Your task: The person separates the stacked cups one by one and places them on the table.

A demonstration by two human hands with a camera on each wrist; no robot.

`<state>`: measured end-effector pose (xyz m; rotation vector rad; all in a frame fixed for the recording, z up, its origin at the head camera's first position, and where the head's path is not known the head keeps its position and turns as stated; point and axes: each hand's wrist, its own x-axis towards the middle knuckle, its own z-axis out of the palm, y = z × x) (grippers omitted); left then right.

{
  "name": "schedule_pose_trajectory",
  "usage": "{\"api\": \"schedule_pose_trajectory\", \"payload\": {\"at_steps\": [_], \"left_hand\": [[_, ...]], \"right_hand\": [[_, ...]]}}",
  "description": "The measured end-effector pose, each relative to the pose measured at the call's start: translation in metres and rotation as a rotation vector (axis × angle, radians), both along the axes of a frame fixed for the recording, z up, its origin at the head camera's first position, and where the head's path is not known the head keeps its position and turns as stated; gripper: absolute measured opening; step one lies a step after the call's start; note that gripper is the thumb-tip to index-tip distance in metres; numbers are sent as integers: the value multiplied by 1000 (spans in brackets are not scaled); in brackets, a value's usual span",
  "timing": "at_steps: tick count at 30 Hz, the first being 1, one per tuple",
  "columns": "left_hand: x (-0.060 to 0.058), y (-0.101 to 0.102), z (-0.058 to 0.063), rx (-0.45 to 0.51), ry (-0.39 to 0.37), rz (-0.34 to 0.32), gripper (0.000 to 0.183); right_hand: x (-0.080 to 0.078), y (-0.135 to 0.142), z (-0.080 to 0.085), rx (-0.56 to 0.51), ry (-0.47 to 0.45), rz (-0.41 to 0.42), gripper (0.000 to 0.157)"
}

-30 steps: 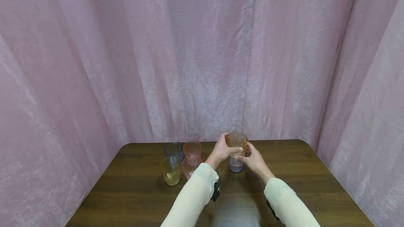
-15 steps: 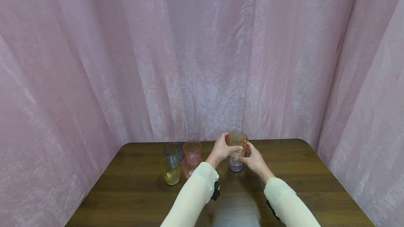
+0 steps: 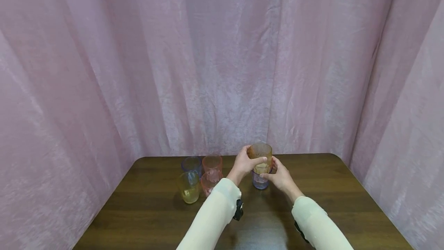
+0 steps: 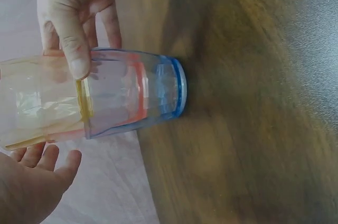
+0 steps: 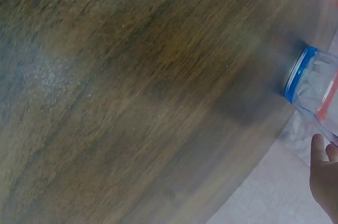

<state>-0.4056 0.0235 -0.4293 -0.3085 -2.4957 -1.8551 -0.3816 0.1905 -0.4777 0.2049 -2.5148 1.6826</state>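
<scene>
Seen from across the room, a stack of cups (image 3: pixel 259 182) stands on the wooden table (image 3: pixel 322 203), near the far edge. Long axis: close to vertical; mouths upward, base down on the tabletop. Nesting order, outermost first: blue outer cup (image 4: pixel 169 86), pink middle cup (image 4: pixel 141 89), yellow inner cup (image 4: pixel 29 102), the yellow wall projecting highest. Left hand (image 3: pixel 244 165): grasping the yellow inner cup, thumb across the front, fingers round the far side. Right hand (image 3: pixel 281 178): gripping the stack lower down, thumb at the blue rim, fingers behind. To the left, well apart from the stack, four cups stand upright in a close group: blue cup (image 3: pixel 192 162) and rear pink cup (image 3: pixel 212 162) behind, yellow cup (image 3: pixel 190 194) and front pink cup (image 3: pixel 208 185) before them. A pink curtain (image 3: pixel 222 65) hangs beyond the table
</scene>
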Motion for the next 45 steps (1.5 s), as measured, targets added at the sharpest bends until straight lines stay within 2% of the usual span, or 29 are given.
{"api": "schedule_pose_trajectory", "payload": {"at_steps": [6, 17, 28, 36, 45], "left_hand": [[3, -1, 11, 47, -8, -8, 90], [3, -12, 36, 102, 36, -40, 91], [7, -42, 57, 81, 39, -58, 94], [14, -69, 64, 69, 33, -83, 98], [22, -94, 59, 39, 62, -75, 94]], "right_hand": [[1, 2, -1, 21, -8, 0, 87], [-2, 2, -4, 4, 12, -3, 80], [-4, 2, -6, -27, 38, 19, 82], [-3, 1, -6, -33, 60, 10, 79], [-2, 2, -6, -42, 47, 9, 80]]}}
